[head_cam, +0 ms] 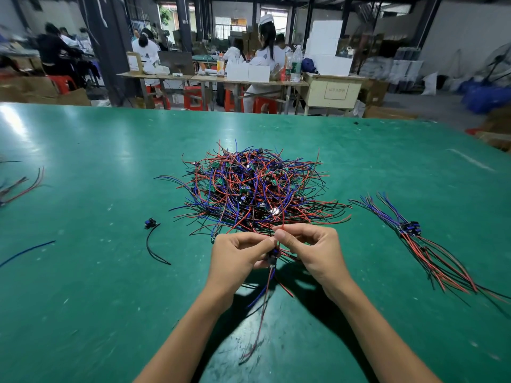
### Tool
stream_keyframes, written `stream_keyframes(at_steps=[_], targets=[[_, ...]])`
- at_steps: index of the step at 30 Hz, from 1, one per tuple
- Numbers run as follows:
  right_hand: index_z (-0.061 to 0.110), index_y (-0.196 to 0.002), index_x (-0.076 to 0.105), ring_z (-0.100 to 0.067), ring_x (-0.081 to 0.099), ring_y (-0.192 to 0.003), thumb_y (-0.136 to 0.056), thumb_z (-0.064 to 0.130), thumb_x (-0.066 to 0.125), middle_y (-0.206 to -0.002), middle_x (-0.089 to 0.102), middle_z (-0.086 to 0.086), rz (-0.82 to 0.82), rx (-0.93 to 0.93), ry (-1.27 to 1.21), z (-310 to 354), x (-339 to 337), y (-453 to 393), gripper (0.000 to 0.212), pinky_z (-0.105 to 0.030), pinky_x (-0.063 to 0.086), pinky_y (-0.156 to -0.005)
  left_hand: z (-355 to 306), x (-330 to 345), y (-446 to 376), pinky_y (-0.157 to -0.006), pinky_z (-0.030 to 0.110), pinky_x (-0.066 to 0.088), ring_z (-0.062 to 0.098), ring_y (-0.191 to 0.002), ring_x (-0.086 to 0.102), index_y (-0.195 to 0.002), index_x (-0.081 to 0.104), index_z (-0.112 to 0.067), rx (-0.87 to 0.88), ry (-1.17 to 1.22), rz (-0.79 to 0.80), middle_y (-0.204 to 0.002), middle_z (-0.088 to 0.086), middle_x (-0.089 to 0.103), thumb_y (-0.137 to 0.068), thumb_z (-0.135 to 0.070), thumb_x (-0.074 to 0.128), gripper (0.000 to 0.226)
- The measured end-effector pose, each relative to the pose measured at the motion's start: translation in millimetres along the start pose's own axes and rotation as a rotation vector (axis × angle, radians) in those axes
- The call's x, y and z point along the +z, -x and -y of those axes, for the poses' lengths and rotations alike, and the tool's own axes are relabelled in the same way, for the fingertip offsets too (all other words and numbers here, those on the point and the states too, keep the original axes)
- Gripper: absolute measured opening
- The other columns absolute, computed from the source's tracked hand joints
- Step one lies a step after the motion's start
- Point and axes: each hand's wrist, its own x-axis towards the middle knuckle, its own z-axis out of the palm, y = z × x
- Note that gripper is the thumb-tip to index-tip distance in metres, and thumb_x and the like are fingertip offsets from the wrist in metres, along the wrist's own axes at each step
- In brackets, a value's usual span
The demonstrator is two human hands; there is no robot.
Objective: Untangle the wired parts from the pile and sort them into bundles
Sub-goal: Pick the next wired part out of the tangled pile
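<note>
A tangled pile [254,186] of red, blue and black wired parts was heaped at the middle of the green table [83,272]. Just in front of it, one wired part [272,258] was held between both hands — the left hand [237,258] curled round its small body, the right hand [307,250] pinching a red lead. A sorted bundle [414,236] was laid to the right; a lone part [150,225] was left to the left of the pile.

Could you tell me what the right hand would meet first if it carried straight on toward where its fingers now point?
Probably the left hand: the right hand points left across a small gap, both pinching one wired part.
</note>
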Motion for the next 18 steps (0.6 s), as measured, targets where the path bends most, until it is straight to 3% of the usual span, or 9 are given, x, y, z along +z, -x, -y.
stream_keyframes(at_steps=[1, 5, 8, 13, 18], targets=[[0.025, -0.088, 0.083, -0.013, 0.065, -0.076, -0.073, 0.039, 0.084, -0.085, 0.079, 0.0, 0.004, 0.01, -0.002, 0.0, 0.7, 0.1, 0.02, -0.027, 0.053, -0.073, -0.1, -0.3, 0.1, -0.073, 0.037, 0.064, 0.032, -0.077, 0.073, -0.083, 0.08, -0.005, -0.002, 0.003, -0.006, -0.082, 0.022, 0.075, -0.083, -0.009, 0.079, 0.004], [0.023, -0.091, 0.084, -0.004, 0.055, -0.065, -0.076, 0.038, 0.081, -0.082, 0.079, 0.003, 0.014, 0.027, -0.021, 0.0, 3.2, 1.5, 0.022, -0.016, 0.043, -0.062, 0.3, -0.8, -0.3, -0.063, 0.033, 0.061, 0.023, -0.071, 0.073, -0.084, 0.081, -0.006, 0.045, -0.037, -0.042, -0.078, 0.017, 0.076, -0.082, -0.007, 0.08, 0.002], [0.023, -0.095, 0.083, -0.012, 0.059, -0.076, -0.079, 0.035, 0.079, -0.091, 0.079, 0.001, 0.025, 0.031, -0.008, -1.0, 3.3, 2.3, 0.021, -0.025, 0.045, -0.069, 1.7, 0.4, -0.8, -0.057, 0.024, 0.056, 0.012, -0.067, 0.072, -0.082, 0.081, -0.015, 0.11, -0.133, -0.035, -0.075, 0.008, 0.077, -0.084, -0.009, 0.08, 0.006], [0.02, -0.101, 0.082, -0.008, 0.051, -0.072, -0.082, 0.036, 0.075, -0.084, 0.074, 0.007, 0.041, 0.005, 0.044, -0.9, 2.4, 2.5, 0.026, -0.022, 0.04, -0.067, 2.0, -0.5, -0.8, -0.059, 0.017, 0.051, 0.009, -0.071, 0.07, -0.09, 0.082, -0.014, 0.106, -0.149, 0.013, -0.081, 0.006, 0.079, -0.085, -0.012, 0.078, 0.007], [0.017, -0.097, 0.082, -0.011, 0.063, -0.083, -0.091, 0.015, 0.074, -0.092, 0.077, 0.005, 0.028, -0.057, 0.103, 1.0, 3.1, 2.9, 0.01, -0.03, 0.045, -0.075, 1.9, -1.0, -0.3, -0.058, 0.018, 0.05, 0.007, -0.066, 0.066, -0.085, 0.083, -0.015, 0.076, -0.125, 0.035, -0.077, 0.007, 0.077, -0.086, -0.011, 0.077, 0.007]])
